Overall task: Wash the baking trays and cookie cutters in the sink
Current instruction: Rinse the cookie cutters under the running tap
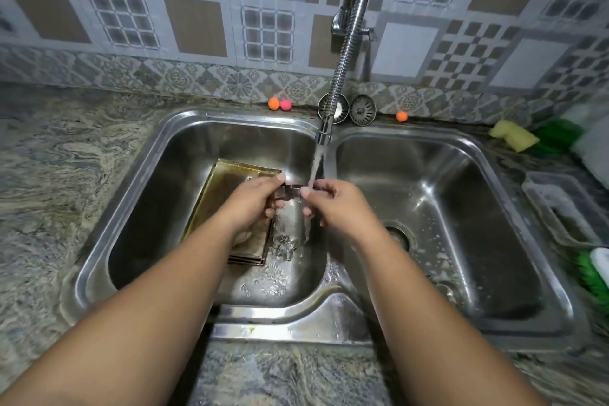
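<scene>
Left grip (253, 204) and right grip (336, 204) both pinch cookie cutter (290, 191) between them, under water stream (318, 161). Baking trays (227, 191) lie below left grip. Better turn cutter slowly, so water reaches inner edges.

1. A single view, from the person's head, standing at the front edge of the sink (230, 116).
2. It faces forward and steeply down; the wall (197, 23) fills the top and the counter (49, 175) the left.
3. It is close: both forearms run in from the bottom corners, and the left hand (253, 204) and right hand (339, 204) meet on a cutter (291, 190) at frame centre.
4. The wide lens bends the edges.
</scene>
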